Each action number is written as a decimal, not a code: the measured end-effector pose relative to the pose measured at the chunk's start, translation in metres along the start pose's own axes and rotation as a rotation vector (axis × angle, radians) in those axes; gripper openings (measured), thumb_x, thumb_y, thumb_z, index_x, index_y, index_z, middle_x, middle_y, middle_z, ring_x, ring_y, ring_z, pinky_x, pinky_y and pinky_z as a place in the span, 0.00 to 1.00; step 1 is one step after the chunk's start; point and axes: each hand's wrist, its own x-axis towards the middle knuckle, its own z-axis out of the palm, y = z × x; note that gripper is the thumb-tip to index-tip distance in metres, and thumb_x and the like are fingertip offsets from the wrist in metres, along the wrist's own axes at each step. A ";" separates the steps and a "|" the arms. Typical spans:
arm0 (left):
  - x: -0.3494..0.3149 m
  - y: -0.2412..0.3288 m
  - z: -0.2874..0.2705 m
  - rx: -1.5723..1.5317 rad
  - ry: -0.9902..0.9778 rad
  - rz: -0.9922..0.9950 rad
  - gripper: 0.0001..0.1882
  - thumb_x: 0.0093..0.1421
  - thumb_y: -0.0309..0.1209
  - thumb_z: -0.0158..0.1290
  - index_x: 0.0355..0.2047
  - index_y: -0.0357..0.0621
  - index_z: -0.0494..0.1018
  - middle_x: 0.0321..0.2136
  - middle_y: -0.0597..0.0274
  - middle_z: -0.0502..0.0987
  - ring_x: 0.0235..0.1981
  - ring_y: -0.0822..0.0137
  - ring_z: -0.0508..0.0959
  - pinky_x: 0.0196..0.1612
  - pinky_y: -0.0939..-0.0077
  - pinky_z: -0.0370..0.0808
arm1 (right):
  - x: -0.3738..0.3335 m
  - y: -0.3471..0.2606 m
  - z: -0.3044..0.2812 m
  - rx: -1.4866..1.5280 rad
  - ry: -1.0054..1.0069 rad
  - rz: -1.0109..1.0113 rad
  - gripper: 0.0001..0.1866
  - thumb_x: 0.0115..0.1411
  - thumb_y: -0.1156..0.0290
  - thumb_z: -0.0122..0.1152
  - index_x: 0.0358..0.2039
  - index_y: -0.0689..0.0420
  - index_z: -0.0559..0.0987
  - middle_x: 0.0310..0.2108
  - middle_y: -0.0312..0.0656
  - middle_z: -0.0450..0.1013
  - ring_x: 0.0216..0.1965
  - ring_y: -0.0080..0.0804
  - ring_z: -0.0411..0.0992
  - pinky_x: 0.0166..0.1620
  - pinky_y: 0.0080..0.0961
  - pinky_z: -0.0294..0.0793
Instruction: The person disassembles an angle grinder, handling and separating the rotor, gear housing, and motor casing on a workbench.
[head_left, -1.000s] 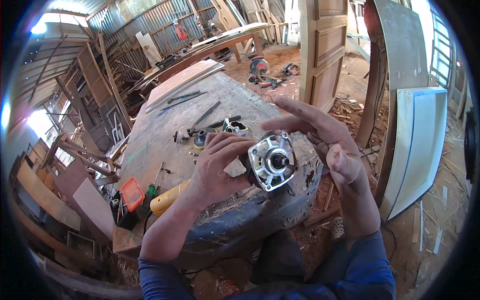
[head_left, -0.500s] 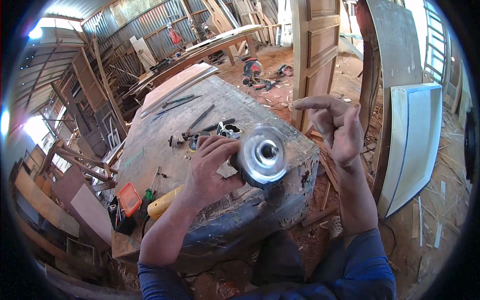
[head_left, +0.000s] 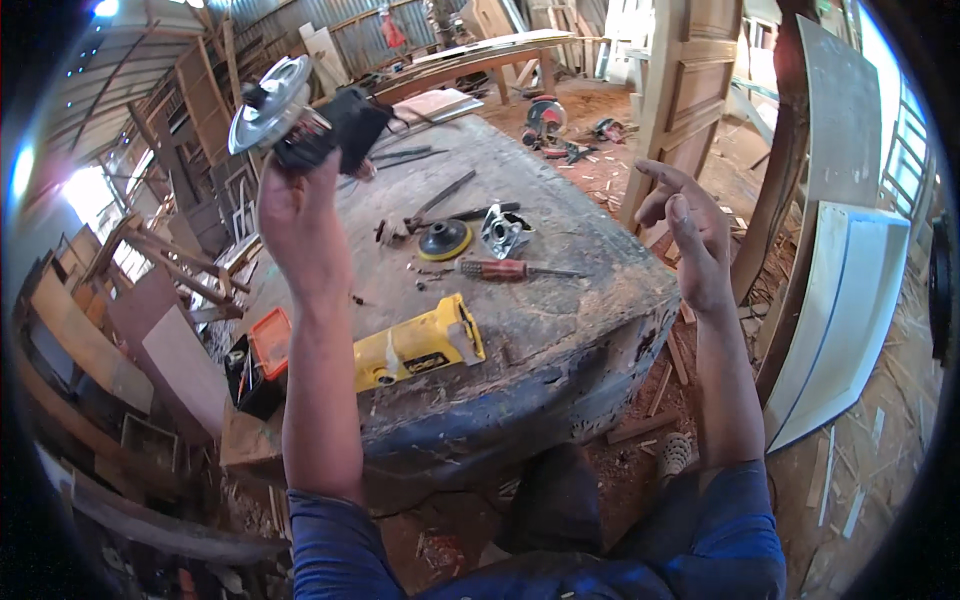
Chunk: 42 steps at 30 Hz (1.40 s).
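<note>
High over the left of the bench, my left hand (head_left: 300, 215) grips a black power-tool motor part (head_left: 345, 130). A round silver metal disc (head_left: 272, 108) sits on its end, tilted up to the left. My right hand (head_left: 697, 235) is raised beyond the bench's right edge, holding nothing; its index finger and thumb stretch out while the others curl. On the bench lie a yellow tool housing (head_left: 415, 345), a silver gear casing (head_left: 507, 232), a black-and-yellow round backing pad (head_left: 445, 240) and a red-handled screwdriver (head_left: 495, 270).
The worn wooden bench (head_left: 560, 300) fills the middle. An orange-lidded box (head_left: 268, 345) sits at its near left corner. A panelled door (head_left: 690, 110) and a white tray-like panel (head_left: 840, 320) stand on the right. A power saw (head_left: 545, 120) rests on the floor beyond.
My left hand has swung up and left with the motor part, turning the disc away from me. This uncovers the screwdriver and the yellow housing. My right hand stays raised.
</note>
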 end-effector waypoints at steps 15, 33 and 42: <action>0.035 -0.046 -0.052 -0.431 0.417 -0.259 0.17 0.63 0.35 0.70 0.50 0.45 0.82 0.44 0.68 0.85 0.45 0.75 0.82 0.45 0.78 0.71 | 0.023 0.059 0.073 -0.488 -0.294 0.026 0.37 0.65 0.71 0.63 0.74 0.53 0.67 0.64 0.50 0.75 0.69 0.48 0.67 0.74 0.44 0.60; 0.013 -0.039 -0.024 -0.314 0.188 -0.236 0.14 0.68 0.29 0.65 0.49 0.32 0.81 0.41 0.62 0.85 0.41 0.79 0.79 0.47 0.81 0.74 | 0.084 0.041 0.106 -0.586 -0.448 -0.074 0.38 0.46 0.74 0.80 0.60 0.57 0.76 0.52 0.45 0.79 0.58 0.40 0.76 0.64 0.33 0.73; 0.000 -0.029 -0.003 -0.171 -0.060 -0.125 0.14 0.67 0.30 0.66 0.49 0.35 0.82 0.37 0.61 0.86 0.34 0.78 0.82 0.33 0.80 0.77 | 0.017 -0.057 0.059 -0.330 -0.130 -0.163 0.38 0.50 0.72 0.84 0.63 0.54 0.78 0.56 0.40 0.80 0.62 0.34 0.76 0.69 0.36 0.71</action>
